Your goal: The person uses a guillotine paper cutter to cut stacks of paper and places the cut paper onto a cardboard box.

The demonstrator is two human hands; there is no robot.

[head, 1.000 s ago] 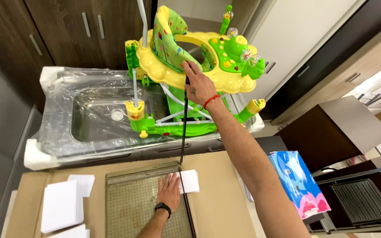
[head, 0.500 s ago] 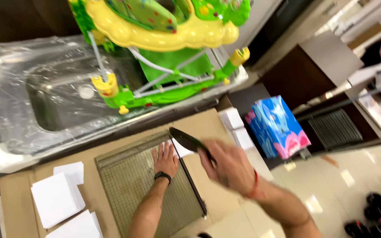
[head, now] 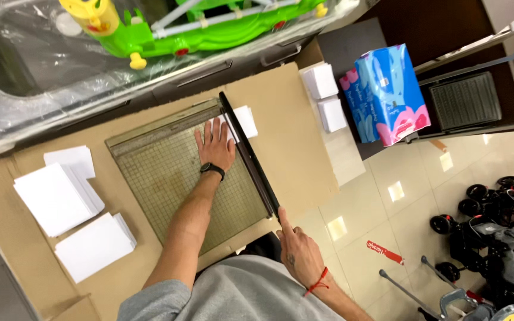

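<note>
The left hand (head: 215, 145) lies flat, fingers spread, on the gridded paper cutter (head: 174, 178), pressing a white sheet (head: 244, 122) whose end sticks out past the blade arm (head: 250, 157) — just right of the fingertips. The right hand (head: 298, 252) closes around the blade arm's near end, at the cutter's front corner — the arm lies lowered along the board's right edge. Stacks of white cards (head: 58, 196) sit well left.

White paper stacks (head: 60, 199) lie at nine o'clock, a green toy walker (head: 197, 27) at twelve, a blue pack (head: 391, 95) at two.
</note>
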